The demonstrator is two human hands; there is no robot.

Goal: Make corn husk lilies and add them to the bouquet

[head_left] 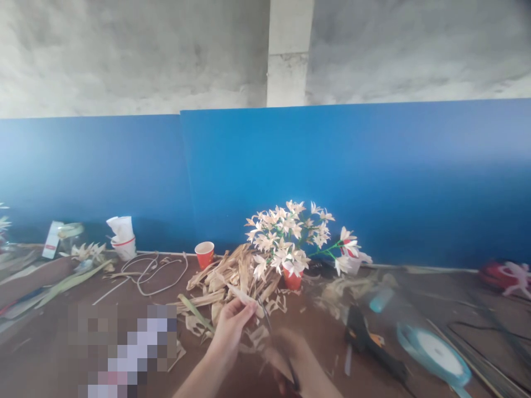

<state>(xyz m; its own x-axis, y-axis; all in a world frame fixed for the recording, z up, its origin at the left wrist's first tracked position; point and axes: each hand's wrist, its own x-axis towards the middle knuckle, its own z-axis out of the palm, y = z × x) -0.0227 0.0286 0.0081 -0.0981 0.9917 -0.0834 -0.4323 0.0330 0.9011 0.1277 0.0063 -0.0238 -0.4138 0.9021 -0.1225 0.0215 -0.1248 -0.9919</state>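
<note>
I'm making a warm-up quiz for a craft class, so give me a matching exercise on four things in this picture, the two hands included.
Column one:
1. Left hand
2. Right hand
3. Glue gun
4. Ribbon roll

Column two:
A. Light blue and white
B. Holding scissors
C. Mostly black
D. Pinching a pale pointed strip

Right pairs: 1-D, 2-B, 3-C, 4-A.

The pale held sliver (pixel 241 294) and husks (pixel 232 265) look matt, papery, the cup (pixel 204 257) smooth paper (the wall (pixel 136 55) matt concrete).
</note>
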